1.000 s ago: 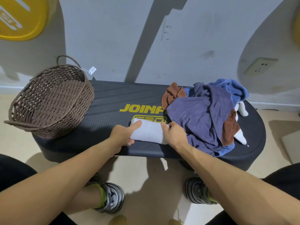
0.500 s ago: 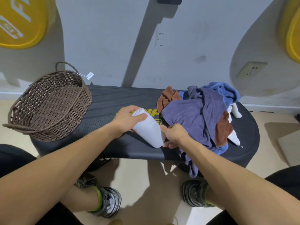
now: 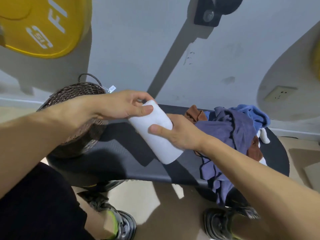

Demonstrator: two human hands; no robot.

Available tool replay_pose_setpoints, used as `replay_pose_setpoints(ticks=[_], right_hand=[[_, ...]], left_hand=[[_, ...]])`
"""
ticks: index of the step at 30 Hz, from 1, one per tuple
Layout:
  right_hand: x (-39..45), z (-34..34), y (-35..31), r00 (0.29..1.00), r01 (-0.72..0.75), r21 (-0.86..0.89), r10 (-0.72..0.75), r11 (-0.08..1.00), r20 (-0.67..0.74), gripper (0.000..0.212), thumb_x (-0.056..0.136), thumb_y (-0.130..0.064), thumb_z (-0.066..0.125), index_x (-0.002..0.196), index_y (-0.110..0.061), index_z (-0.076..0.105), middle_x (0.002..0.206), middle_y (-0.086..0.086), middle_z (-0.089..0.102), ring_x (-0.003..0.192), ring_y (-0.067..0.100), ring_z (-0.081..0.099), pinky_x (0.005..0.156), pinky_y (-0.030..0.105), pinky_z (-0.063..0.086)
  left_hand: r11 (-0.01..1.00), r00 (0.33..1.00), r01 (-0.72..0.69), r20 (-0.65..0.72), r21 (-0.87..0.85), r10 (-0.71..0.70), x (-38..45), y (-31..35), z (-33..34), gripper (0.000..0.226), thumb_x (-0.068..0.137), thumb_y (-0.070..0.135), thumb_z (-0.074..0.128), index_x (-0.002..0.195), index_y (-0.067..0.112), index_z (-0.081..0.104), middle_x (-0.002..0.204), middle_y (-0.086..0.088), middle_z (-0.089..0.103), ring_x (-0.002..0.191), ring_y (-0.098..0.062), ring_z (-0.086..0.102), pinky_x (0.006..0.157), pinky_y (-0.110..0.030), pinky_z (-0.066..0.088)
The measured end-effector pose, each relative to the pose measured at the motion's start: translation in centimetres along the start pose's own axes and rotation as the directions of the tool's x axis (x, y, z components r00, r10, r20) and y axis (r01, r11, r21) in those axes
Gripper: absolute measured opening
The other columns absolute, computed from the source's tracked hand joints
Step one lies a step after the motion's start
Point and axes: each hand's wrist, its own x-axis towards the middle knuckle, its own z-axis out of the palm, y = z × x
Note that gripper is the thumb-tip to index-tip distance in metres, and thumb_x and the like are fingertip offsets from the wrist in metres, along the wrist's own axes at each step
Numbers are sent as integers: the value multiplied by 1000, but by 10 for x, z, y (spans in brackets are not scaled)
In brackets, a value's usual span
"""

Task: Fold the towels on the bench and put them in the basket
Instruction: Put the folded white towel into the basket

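A white towel (image 3: 156, 134), rolled into a smooth, tight cylinder, is held tilted above the dark bench (image 3: 121, 153). Its upper end is pinched by the left hand (image 3: 119, 105); its middle is gripped, seemingly from beneath, by the right hand (image 3: 180, 134), beside the basket (image 3: 76, 94).

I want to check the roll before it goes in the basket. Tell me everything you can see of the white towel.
The white towel is rolled into a tight, smooth cylinder of soft-looking plain cloth, with no loose edge showing. It is held in the air above the bench, tilted, its upper end toward the basket and its lower end toward the camera. The left hand pinches the upper end; the right hand wraps its middle from behind, thumb across the front. Nothing else touches it.
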Motion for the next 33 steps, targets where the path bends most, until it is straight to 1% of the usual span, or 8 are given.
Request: replay_pose_setpoints(ticks=[5,8,15,20,23,28,31,33], right_hand=[[66,23,-40,993,86,-187,-99,979,-63,31,88,-55,64,85,-24,65,72,-8,67,69,12,61,66,28,46],[112,43,-69,990,122,-275,-137,954,-33,30,89,-53,64,73,-30,56,61,-12,57,60,7,53,54,15,38],[216,95,-111,957,89,-352,18,932,289,40,91,-41,67,120,-15,59,111,3,66,103,20,63,90,34,52],[257,148,-109,932,29,-264,70,964,357,37,90,-29,71,116,-5,61,95,9,67,79,17,61,76,34,52],[268,174,-97,863,-117,-253,225,960,453,42,90,-24,72,124,-7,54,112,10,63,96,22,60,89,39,52],[285,186,-89,655,-308,-281,417,909,631,54,92,-14,69,138,-16,42,131,14,58,117,32,59,92,42,53],[291,196,-86,617,-353,-288,453,890,644,59,92,-16,69,141,-18,38,135,20,57,119,40,58,95,49,52],[291,206,-79,604,-324,-355,480,877,636,58,91,-21,70,140,-19,39,139,31,51,126,56,45,108,65,35]], left_hand=[[956,974,3,-219,293,64,-28,-18,-61,29,88,29,67,115,17,65,108,-12,71,101,-30,67,94,-48,52],[958,931,12,-353,286,94,-48,-39,-101,20,91,16,67,111,20,68,108,-14,70,85,-20,66,78,-35,54],[979,776,131,-631,153,-6,-98,-125,-172,23,90,7,68,105,24,71,92,-4,70,80,-13,62,72,-24,52],[969,726,236,-677,76,-124,-117,-175,-193,22,90,11,67,103,29,70,79,5,61,73,-9,57,63,-26,44],[906,742,382,-645,181,-183,-114,-189,-194,23,87,16,69,107,27,69,77,9,52,74,-10,52,64,-26,39],[800,814,495,-502,338,-291,-108,-196,-189,30,90,16,65,119,19,65,117,-4,60,100,-18,53,86,-27,42],[747,798,554,-489,366,-352,-105,-197,-189,34,92,17,63,126,20,61,130,-6,57,115,-23,54,97,-32,42],[705,785,596,-466,385,-409,-102,-198,-187,34,94,17,61,127,20,60,132,-7,56,118,-25,53,98,-33,42]])
